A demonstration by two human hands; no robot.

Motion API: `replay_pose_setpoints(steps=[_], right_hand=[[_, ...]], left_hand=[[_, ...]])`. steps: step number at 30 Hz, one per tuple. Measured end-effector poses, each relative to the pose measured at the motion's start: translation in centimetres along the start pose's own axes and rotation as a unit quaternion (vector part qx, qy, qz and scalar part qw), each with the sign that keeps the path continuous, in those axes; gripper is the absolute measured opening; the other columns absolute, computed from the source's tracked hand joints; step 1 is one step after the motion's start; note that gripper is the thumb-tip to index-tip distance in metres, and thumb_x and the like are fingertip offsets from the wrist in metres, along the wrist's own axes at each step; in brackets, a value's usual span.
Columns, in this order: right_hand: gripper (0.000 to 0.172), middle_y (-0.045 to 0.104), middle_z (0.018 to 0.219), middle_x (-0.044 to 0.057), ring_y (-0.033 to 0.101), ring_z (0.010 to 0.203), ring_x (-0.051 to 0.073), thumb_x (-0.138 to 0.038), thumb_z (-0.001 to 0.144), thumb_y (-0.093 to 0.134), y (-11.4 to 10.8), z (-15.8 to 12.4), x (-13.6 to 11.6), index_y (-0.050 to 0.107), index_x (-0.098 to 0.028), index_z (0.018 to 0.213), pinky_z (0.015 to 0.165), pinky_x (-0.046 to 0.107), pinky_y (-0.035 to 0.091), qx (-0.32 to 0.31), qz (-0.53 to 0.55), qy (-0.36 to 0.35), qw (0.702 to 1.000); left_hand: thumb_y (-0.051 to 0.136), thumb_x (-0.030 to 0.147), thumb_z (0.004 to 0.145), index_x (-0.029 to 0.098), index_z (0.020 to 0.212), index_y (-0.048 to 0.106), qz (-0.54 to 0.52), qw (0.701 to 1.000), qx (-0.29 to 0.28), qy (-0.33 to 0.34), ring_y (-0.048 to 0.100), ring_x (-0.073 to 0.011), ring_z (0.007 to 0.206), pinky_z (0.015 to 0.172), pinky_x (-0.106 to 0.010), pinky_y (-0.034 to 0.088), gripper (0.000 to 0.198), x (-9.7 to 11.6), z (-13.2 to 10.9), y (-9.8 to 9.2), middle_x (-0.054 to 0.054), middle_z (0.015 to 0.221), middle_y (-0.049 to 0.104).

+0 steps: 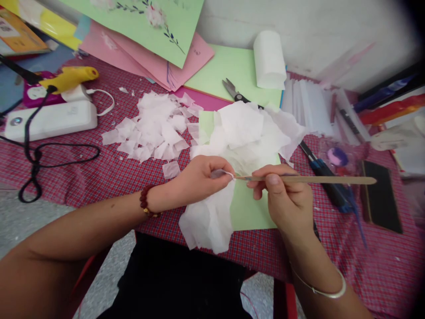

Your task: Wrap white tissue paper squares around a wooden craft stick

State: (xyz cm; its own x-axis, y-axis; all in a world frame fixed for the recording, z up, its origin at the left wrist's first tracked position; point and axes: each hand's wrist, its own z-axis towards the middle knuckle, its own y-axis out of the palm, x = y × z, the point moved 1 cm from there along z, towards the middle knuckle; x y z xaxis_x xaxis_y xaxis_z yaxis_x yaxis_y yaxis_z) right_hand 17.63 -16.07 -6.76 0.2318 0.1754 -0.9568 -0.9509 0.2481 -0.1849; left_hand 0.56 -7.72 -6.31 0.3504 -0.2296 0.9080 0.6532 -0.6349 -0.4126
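My left hand [209, 175] pinches a small piece of white tissue paper [219, 173] between thumb and fingers. In my right hand [287, 195] is a thin wooden stick [332, 179], held like a pen and lying nearly level. Its left tip touches the tissue at my left fingertips. Beneath both hands, larger crumpled tissue sheets [245, 126] lie over a light green sheet [252, 208]. A heap of small torn tissue pieces [156, 126] sits to the left, beyond my left hand.
Black-handled scissors [237, 93] rest behind the tissue, near a white tissue roll [269, 60]. At left are a yellow glue gun [71, 79], a white power bank [51, 119] and a looped black cable [36, 155]. A dark flat phone-like object [381, 195] lies at right.
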Motion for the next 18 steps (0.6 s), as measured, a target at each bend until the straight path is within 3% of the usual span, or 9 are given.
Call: replay_pose_setpoints(steps=[5, 13, 18], right_hand=[[0.018, 0.065, 0.073, 0.002, 0.057, 0.053, 0.011, -0.030, 0.091, 0.053, -0.13, 0.00, -0.08, 0.069, -0.021, 0.087, 0.048, 0.027, 0.046, 0.003, -0.034, -0.002, 0.999], [0.017, 0.065, 0.073, 0.001, 0.056, 0.052, 0.011, -0.026, 0.091, 0.052, -0.35, -0.07, -0.47, 0.068, -0.022, 0.089, 0.049, 0.028, 0.044, 0.051, -0.031, -0.025, 0.998], [0.018, 0.066, 0.075, 0.002, 0.057, 0.053, 0.012, -0.025, 0.092, 0.051, -0.12, -0.14, -0.52, 0.068, -0.024, 0.093, 0.049, 0.029, 0.046, 0.007, -0.006, -0.029, 1.000]], left_hand=[[0.050, 0.017, 0.080, 0.015, 0.089, 0.072, -0.017, 0.999, -0.023, -0.019, 0.058, -0.0112, 0.072, 0.061, -0.020, 0.043, 0.023, 0.11, -0.04, -0.08, -0.001, 0.077, 0.068], [0.051, 0.018, 0.077, 0.015, 0.083, 0.072, 0.002, 0.999, -0.015, -0.041, 0.052, -0.0097, 0.062, 0.054, -0.019, 0.038, 0.022, 0.12, -0.07, -0.09, 0.000, 0.068, 0.064], [0.052, 0.021, 0.078, 0.014, 0.083, 0.071, -0.011, 0.999, -0.017, -0.050, 0.052, -0.0094, 0.062, 0.053, -0.019, 0.037, 0.021, 0.13, 0.00, 0.00, 0.000, 0.069, 0.064]])
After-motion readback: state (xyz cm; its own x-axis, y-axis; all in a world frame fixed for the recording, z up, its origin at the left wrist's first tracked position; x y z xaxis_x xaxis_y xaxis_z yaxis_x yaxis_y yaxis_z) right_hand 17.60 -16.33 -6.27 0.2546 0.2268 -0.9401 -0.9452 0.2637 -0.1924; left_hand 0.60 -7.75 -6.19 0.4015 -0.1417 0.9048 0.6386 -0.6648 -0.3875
